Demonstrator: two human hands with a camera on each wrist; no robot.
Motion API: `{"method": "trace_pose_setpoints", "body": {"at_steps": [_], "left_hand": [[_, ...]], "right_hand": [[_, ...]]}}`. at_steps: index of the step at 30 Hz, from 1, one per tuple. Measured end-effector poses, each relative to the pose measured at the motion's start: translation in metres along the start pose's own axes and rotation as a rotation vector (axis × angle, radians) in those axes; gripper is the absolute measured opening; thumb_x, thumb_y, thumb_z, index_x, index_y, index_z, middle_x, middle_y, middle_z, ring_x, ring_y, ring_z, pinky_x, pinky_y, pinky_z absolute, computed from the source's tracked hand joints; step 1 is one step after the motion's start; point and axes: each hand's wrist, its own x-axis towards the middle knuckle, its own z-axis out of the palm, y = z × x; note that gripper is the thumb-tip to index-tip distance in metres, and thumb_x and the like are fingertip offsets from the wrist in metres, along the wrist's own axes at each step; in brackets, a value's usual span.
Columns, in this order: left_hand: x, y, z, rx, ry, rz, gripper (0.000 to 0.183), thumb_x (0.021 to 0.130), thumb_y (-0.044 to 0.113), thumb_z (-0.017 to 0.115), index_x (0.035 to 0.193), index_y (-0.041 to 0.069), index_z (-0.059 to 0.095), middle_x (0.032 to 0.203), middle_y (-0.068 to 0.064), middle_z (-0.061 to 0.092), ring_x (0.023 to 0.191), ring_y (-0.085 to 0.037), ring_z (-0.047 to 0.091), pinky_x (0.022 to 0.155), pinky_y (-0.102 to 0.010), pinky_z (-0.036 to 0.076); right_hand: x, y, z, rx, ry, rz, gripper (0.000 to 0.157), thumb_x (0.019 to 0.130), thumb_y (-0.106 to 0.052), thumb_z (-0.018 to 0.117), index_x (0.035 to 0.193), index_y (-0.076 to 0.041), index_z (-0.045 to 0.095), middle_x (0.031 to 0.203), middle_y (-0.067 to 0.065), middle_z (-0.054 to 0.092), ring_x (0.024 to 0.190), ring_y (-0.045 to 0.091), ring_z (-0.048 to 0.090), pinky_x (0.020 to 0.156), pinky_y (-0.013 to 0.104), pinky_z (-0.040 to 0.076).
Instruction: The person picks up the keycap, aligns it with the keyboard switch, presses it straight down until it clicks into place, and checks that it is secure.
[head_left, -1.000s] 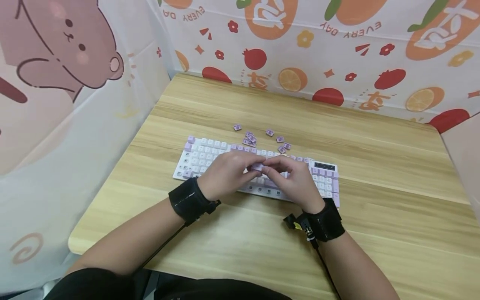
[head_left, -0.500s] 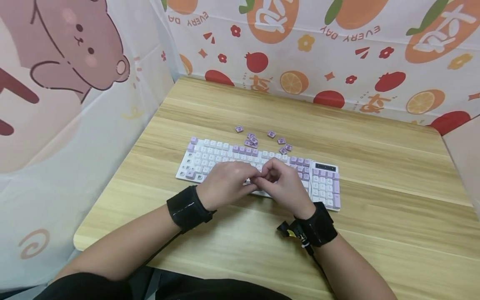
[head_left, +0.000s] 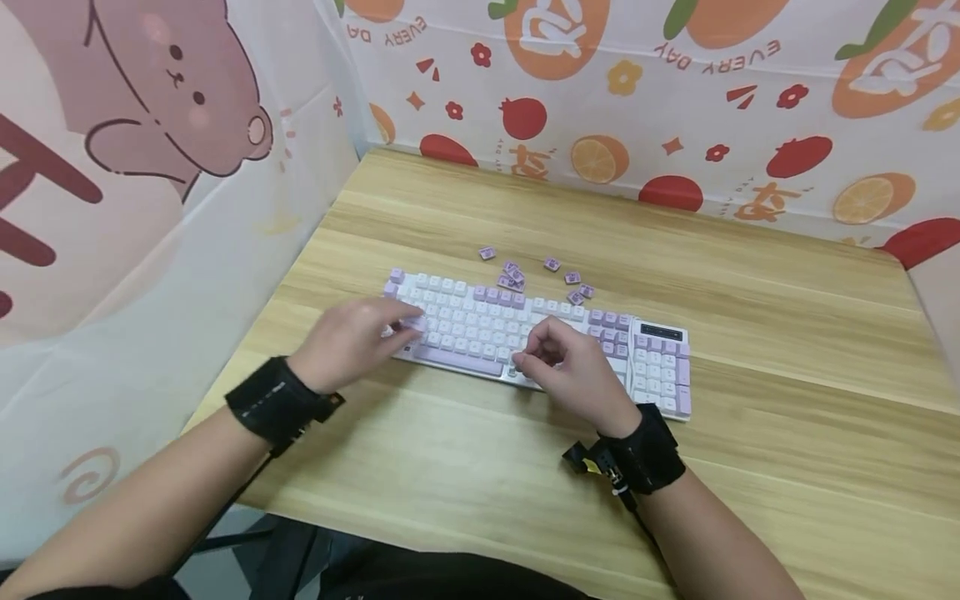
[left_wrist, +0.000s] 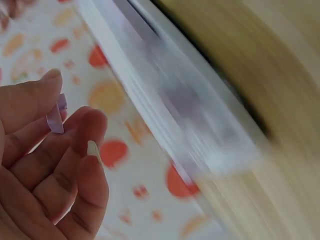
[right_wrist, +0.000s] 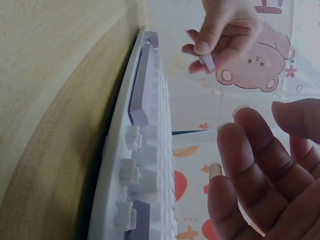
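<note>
Above the keyboard (head_left: pixel 467 327), the left hand (head_left: pixel 348 340) pinches a lilac keycap (right_wrist: pixel 207 62), the right hand (head_left: pixel 581 373) curls loosely, holding nothing, and keycap fitting seems in hand, next needing alignment over a bare switch (right_wrist: pixel 132 137).

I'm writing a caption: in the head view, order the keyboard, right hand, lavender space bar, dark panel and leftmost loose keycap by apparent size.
Largest to smallest:
Keyboard
Right hand
Lavender space bar
Dark panel
Leftmost loose keycap

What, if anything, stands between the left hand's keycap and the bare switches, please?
Perhaps the right hand: it hovers over the keyboard, close to the bare switches. Nothing else visible blocks the keycap.
</note>
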Motion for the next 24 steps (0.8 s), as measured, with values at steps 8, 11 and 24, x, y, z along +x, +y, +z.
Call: {"method": "trace_pose_setpoints", "body": {"at_steps": [8, 11, 24], "left_hand": [[-0.004, -0.049, -0.013, 0.07, -0.077, -0.172, 0.025, 0.087, 0.015, 0.075, 0.11, 0.005, 0.073, 0.1, -0.011, 0.074, 0.086, -0.023, 0.069, 0.073, -0.043, 0.054], [-0.003, -0.057, -0.008, 0.066, -0.118, -0.182, 0.023, 0.088, 0.018, 0.074, 0.109, 0.007, 0.074, 0.099, -0.008, 0.071, 0.085, -0.022, 0.065, 0.073, -0.04, 0.052], [0.0, -0.064, 0.003, 0.015, -0.189, -0.262, 0.024, 0.086, 0.017, 0.077, 0.108, 0.009, 0.076, 0.092, -0.006, 0.064, 0.073, -0.019, 0.052, 0.064, -0.032, 0.042]], "right_hand": [[-0.003, 0.003, -0.002, 0.012, -0.041, -0.046, 0.015, 0.09, -0.013, 0.071, 0.088, -0.015, 0.057, 0.083, -0.004, 0.062, 0.072, 0.012, 0.059, 0.067, 0.027, 0.051], [-0.003, 0.003, -0.002, 0.012, -0.054, -0.047, 0.014, 0.09, -0.013, 0.071, 0.088, -0.016, 0.058, 0.084, -0.004, 0.063, 0.073, 0.012, 0.059, 0.069, 0.027, 0.052], [0.003, 0.012, 0.0, -0.031, -0.125, 0.015, 0.007, 0.093, -0.021, 0.068, 0.089, -0.02, 0.063, 0.085, -0.007, 0.064, 0.077, 0.011, 0.06, 0.07, 0.028, 0.052]]}}
